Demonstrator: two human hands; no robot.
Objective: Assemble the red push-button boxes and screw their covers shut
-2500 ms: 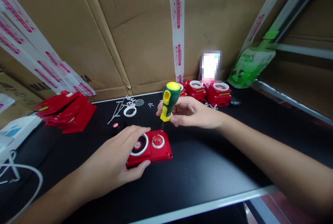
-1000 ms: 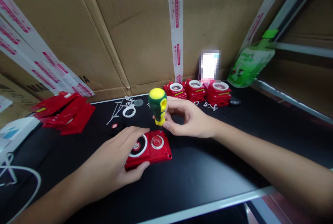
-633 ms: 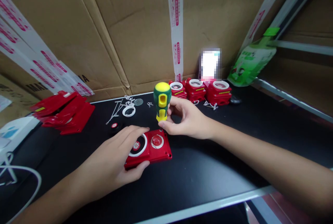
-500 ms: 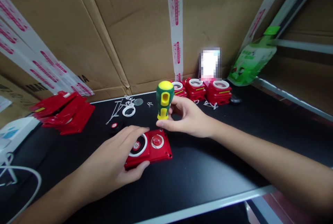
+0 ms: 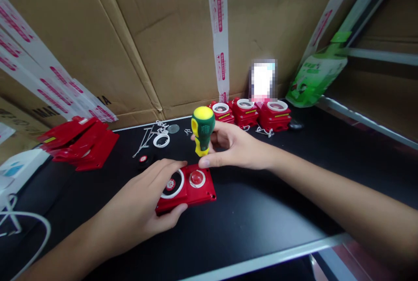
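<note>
My left hand [image 5: 153, 198] is closed over the left part of a red alarm box [image 5: 204, 192], thumb along the near side and fingers across the far side. The box lies flat on the black table, with a white ring round a black disc and a small red dome on its top. Between the fingers and thumb of my right hand [image 5: 233, 146] is an upright screwdriver [image 5: 203, 129] with a green and yellow handle. It stands over the box's far right corner; its shaft and tip are hidden.
Behind are several red boxes [image 5: 246, 118] in a row, a blurred-out phone-like screen [image 5: 262, 80] and a green pouch [image 5: 318, 76]. Red housings [image 5: 81, 144] are piled at left. A white ring [image 5: 161, 140], a black disc [image 5: 143, 159] and small metal parts lie beyond my left hand.
The screwdriver handle has turned in my right hand and moved slightly left and nearer to me. My left hand keeps its hold on the red box.
</note>
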